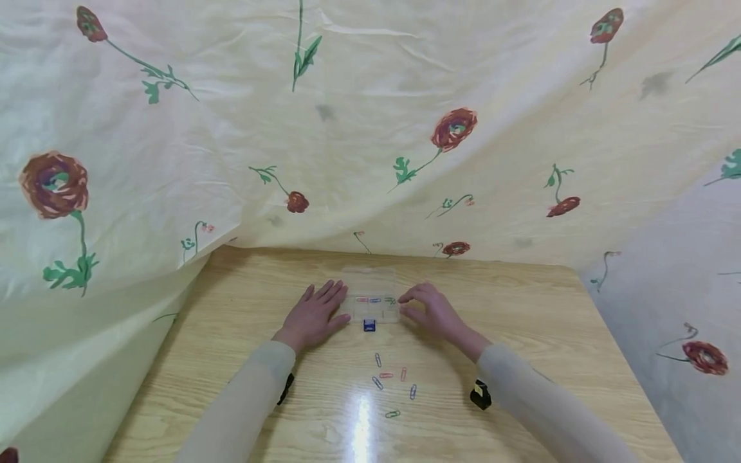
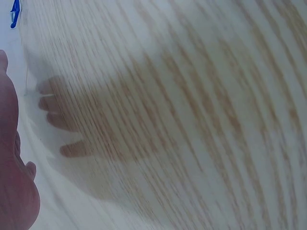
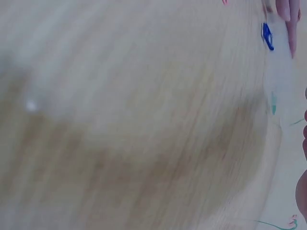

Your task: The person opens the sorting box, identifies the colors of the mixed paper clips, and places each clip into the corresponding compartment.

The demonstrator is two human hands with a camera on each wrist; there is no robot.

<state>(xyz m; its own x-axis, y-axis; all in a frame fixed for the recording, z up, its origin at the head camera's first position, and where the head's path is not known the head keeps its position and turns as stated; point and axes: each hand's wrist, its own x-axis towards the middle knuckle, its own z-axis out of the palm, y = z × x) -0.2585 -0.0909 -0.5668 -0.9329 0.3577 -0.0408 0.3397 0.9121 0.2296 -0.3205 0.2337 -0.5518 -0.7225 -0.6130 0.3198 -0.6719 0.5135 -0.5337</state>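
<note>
In the head view I locate one transparent compartment box at the far centre of the wood-grain tabletop. The box is open; its clear lid extends on the far side. A blue clasp sits at the middle of the near edge.

Contents, left to right along one row: a red paper clip, a blue paper clip, and green paper clip material, whose count I cannot resolve.

Left hand: released, palm down, fingers extended, placed against the left side of the box. Right hand: at the right side, index finger and thumb curved toward the wall; I cannot tell whether they grasp anything. Both wrist views show only part of the hands.

Outside the box, on the near side, I count six loose paper clips: three blue, two red and, nearest, one green. Flower-printed fabric bounds the far side.
</note>
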